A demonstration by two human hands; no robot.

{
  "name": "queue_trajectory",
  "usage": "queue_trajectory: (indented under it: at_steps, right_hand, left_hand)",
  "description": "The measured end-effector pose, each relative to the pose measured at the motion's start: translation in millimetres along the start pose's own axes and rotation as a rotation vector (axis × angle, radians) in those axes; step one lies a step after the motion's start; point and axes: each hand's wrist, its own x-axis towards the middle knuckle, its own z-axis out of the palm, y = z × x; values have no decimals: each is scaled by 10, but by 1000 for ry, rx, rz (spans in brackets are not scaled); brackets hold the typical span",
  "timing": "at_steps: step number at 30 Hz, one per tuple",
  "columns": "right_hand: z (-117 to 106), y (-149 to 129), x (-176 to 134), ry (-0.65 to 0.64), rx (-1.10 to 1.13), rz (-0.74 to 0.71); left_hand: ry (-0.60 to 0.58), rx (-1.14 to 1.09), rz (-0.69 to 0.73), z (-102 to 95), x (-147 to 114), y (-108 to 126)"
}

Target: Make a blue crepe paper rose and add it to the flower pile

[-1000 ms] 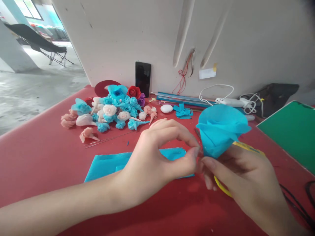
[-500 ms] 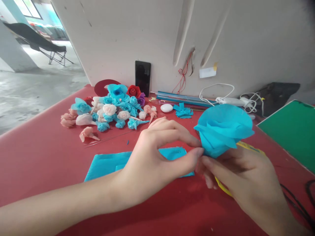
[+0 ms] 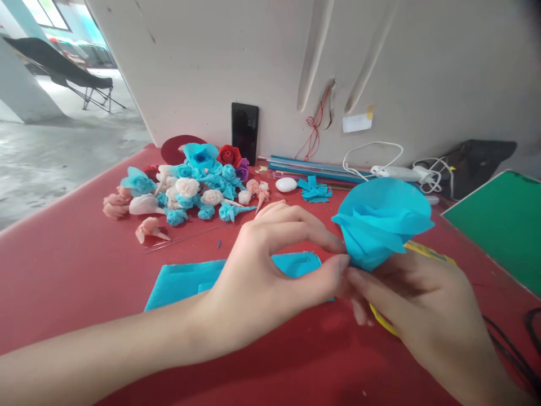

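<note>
A blue paper flower [image 3: 382, 220] with wide overlapping petals is held up at the right of the view, tilted slightly. My left hand [image 3: 287, 259] pinches its narrow base between thumb and forefinger. From below and the right, my right hand [image 3: 418, 304] grips the same base, its fingers partly hidden behind the flower. Something yellow [image 3: 384, 324], only partly visible, shows behind my right hand; I cannot tell whether that hand touches it. Folded blue paper [image 3: 181, 282] lies on the red table under my left forearm and hand.
Blue, white, pink and red paper flowers [image 3: 186, 189] are heaped at the back left, beside thin wires [image 3: 169, 243]. A phone [image 3: 244, 133] leans on the wall. Blue scraps [image 3: 315, 190], a white oval object [image 3: 286, 184], white cables [image 3: 395, 172] and a green board [image 3: 502, 225] lie around.
The view has shifted very slightly. Both hands keep their hold on the flower's base, and the flower sits almost exactly as before.
</note>
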Motion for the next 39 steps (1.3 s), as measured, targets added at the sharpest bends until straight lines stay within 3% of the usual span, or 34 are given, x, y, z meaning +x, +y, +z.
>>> queue_trajectory:
  at_steps: [16,39]
  right_hand:
    - [-44,45,-9,-97,268,1]
    - [-46,57,-30,-66,185,-36]
  left_hand:
    - [23,31,20,25,22,-6]
    - [-28,0,-40,12,19,-14]
